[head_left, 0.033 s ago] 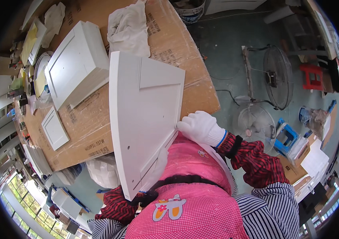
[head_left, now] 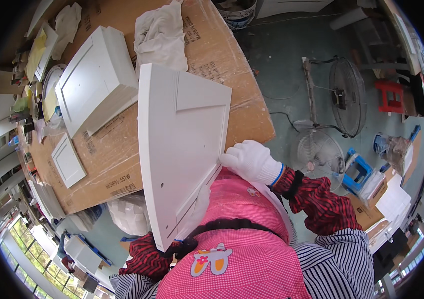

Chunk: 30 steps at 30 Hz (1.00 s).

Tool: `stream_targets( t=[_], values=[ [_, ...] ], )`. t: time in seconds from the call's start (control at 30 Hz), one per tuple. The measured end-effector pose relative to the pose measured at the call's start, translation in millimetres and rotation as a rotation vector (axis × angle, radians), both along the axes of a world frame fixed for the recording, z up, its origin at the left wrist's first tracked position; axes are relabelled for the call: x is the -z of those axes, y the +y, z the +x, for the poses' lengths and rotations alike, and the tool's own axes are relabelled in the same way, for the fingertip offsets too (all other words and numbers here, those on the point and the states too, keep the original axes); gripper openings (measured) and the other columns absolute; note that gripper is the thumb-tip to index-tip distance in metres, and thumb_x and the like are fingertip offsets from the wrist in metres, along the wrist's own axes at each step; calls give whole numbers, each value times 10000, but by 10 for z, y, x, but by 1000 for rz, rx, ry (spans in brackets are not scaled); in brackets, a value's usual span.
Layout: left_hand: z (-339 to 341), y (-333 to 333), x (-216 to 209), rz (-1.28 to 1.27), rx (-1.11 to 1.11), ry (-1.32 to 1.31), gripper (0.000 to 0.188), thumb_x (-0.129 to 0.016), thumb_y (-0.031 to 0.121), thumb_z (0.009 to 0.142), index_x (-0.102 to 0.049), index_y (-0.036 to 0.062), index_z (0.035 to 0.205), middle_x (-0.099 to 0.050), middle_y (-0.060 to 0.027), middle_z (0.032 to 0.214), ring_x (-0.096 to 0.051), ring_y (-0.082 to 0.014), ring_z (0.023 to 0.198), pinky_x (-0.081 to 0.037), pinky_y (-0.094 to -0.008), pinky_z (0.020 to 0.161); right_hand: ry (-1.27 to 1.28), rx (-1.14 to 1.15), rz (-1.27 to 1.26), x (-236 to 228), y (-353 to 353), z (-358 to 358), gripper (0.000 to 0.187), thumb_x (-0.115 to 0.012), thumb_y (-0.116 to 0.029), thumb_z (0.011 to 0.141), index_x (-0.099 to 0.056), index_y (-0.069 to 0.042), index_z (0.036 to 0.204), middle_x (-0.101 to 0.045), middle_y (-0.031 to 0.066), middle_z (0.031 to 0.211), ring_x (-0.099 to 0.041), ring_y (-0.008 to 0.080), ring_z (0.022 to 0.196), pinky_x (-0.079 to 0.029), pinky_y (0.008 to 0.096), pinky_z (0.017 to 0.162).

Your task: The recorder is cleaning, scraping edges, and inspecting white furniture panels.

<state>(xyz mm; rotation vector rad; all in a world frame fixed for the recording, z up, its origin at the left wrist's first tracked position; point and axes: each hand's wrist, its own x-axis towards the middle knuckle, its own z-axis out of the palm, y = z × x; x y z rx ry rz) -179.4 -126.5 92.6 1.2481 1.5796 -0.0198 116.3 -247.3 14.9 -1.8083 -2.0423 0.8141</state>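
While both gloved hands are staying almost where they were a moment ago, the white panel (head_left: 187, 134) is showing only a slight shift, its far left corner sitting a touch further right; the person, it seems, is steadying it or trimming its tilt rather than carrying it anywhere. The panel is slanting in front of the pink apron (head_left: 266, 254), its far part overlapping the cardboard-covered table (head_left: 252, 119); whether they are touching I cannot tell. Its longest visible edge, the thick left one, is running from above the table back toward the left sleeve (head_left: 147, 256), and its recessed face is pointing up and rightward. The right hand (head_left: 252, 160) is curling closed against the right edge, any pinch being hidden; the left hand (head_left: 200, 207) is lying along the near edge, its grip impossible to tell.
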Motion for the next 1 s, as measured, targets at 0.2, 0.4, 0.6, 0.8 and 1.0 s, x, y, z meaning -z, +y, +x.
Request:
stream_targets(
  t=[0.2,0.4,0.6,0.8,1.0],
  values=[
    [-18,58,-169,40,29,18,274,-606,270,1042,-744,34,1051,-753,-55,971,-694,-177,837,-571,-351,822,365,81,299,-471,194,-138,162,-624,-161,857,-633,-150,1018,-652,34,871,-689,257,842,-534,400,712],
    [760,-318,-376,289,461,-115,265,-609,260,1039,-748,35,1056,-753,-58,980,-697,-180,841,-570,-350,819,201,28,151,39,76,-3,146,-611,-144,860,-629,-144,1005,-651,45,883,-674,268,814,-533,411,712],
    [608,-240,-157,12,394,-29,256,-613,249,1036,-751,35,1061,-754,-61,988,-700,-183,845,-569,-349,815,91,-32,100,-60,81,2,126,-607,-158,873,-613,-144,998,-630,30,846,-673,252,814,-531,404,708],
    [777,-311,-308,186,551,4,248,-617,239,1032,-755,36,1067,-755,-65,997,-703,-186,849,-569,-347,812,270,-18,278,-196,169,-71,122,-617,-195,874,-610,-156,990,-617,14,837,-662,225,809,-522,372,683],
    [721,-235,-243,5,397,-38,294,-596,273,1044,-760,30,1026,-759,-47,1025,-696,-161,917,-560,-354,881,226,-17,271,117,175,-73,122,-618,-206,873,-611,-157,984,-633,19,867,-662,231,824,-522,378,690]
  ],
)
